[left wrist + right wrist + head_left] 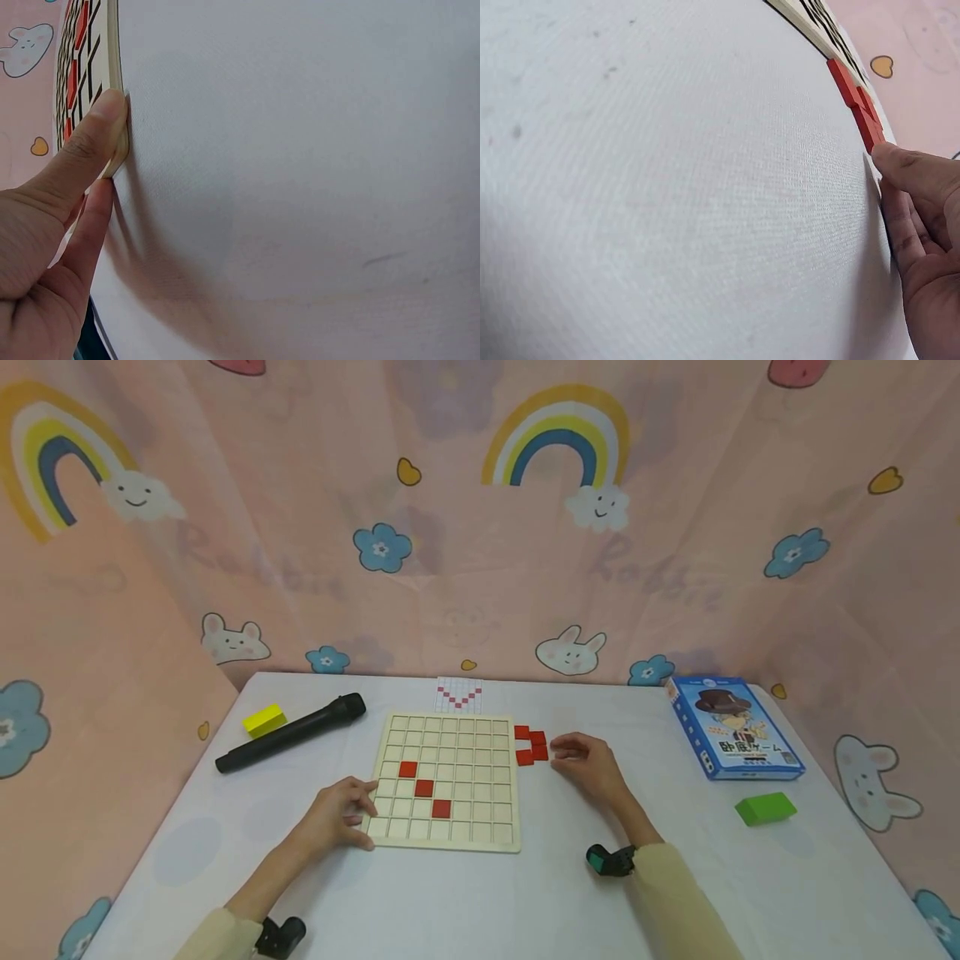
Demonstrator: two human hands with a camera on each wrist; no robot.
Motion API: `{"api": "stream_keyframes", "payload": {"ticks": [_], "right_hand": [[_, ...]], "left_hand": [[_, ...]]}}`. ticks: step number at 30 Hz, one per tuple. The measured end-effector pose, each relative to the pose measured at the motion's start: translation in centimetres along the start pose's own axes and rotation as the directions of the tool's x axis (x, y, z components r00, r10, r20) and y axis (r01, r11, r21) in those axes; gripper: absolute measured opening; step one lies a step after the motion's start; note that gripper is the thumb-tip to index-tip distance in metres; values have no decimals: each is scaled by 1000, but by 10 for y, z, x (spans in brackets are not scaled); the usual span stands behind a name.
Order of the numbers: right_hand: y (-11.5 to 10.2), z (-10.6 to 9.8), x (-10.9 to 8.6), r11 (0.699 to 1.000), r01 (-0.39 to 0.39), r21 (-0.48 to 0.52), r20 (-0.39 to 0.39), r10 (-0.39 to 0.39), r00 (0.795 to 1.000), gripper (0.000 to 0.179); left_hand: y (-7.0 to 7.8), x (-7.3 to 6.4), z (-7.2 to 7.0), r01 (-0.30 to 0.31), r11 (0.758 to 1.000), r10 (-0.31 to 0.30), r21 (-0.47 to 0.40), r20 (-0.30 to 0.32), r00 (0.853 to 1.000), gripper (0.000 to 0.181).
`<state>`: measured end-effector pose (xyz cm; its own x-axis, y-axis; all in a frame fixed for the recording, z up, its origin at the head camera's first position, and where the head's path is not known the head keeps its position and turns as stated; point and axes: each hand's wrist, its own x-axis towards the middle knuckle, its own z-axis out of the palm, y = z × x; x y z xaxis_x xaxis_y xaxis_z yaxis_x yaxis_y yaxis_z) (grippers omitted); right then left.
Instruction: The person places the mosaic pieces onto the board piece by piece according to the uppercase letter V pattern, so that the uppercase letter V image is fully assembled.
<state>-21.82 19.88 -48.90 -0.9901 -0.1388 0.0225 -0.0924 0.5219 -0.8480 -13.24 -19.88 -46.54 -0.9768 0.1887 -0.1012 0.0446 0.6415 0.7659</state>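
Note:
A pale square grid board [480, 846] lies on the table, with red square tiles [423, 788] in three of its cells, set in a diagonal line. My left hand [339, 814] holds the board's near left corner, its thumb on the edge and fingers along the side; in the left wrist view the thumb [82, 146] overlaps the rim. Several loose red tiles [538, 738] lie off the board's right side. Close to their right is my right hand [592, 767], fingers loosely bent. In the right wrist view its thumb tip is right at the nearest loose tile [868, 127].
Behind the board lies a small grid card [459, 695] with a red V pattern. A black microphone [292, 732] and a yellow block [264, 721] are at the left. On the right are a blue game box [735, 727] and a green block [766, 808].

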Motion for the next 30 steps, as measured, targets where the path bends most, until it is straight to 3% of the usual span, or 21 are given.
{"api": "stream_keyframes", "payload": {"ticks": [18, 30], "right_hand": [[0, 1, 5, 999, 5, -47, 38, -4, 999, 31], [-5, -5, 8, 998, -13, -58, 141, 21, 990, 26]], "left_hand": [[-2, 0, 1, -12, 1000, 12, -13, -2, 1000, 39], [-3, 0, 0, -22, 1000, 22, -22, 1, 1000, 40]]}}
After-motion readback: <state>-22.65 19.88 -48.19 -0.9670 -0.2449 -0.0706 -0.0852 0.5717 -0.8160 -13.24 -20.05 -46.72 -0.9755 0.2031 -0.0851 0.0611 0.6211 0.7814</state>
